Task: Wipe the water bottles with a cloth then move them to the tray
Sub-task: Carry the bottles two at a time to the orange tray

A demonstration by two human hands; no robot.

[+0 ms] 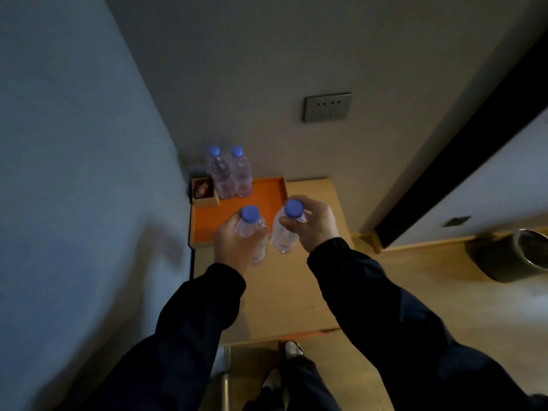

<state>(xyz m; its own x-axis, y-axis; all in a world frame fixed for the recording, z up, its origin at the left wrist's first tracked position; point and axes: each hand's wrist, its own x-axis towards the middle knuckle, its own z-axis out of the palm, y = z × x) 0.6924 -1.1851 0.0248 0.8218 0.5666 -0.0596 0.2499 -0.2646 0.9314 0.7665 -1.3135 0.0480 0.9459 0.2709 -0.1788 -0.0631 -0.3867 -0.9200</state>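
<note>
Dark sleeves (189, 336) closest, reaching forward over a pale wooden table (284, 292). Beyond the fingertips, an orange tray (267, 194) against the wall corner, its near edge under the left knuckles. On the tray's far left part, well past both hands, two standing bottles (231, 176), blue-capped, touching side by side. Just left of those, a small open wooden box (204, 192), contents too blurred to name. Off to the right of the right hand, well apart, a dark round bin (516, 256) on the floor. Higher on the wall, past everything held, a grey socket plate (327, 106).

Left hand (234, 244) wrapped around the shoulder of a clear bottle (253, 232), fingers curled and pressed together on its far side, thumb near the blue cap (250, 214); bottle held upright above the tray's near edge, base hidden behind the palm. Right hand (314, 223) pinching a second bottle (283, 235) at the neck, thumb and fingers closed just under its blue cap (294, 208), body hanging below the fingertips, slightly tilted, just beside the left-hand bottle without clear contact. Whether either base touches the tray or table: cannot tell.
</note>
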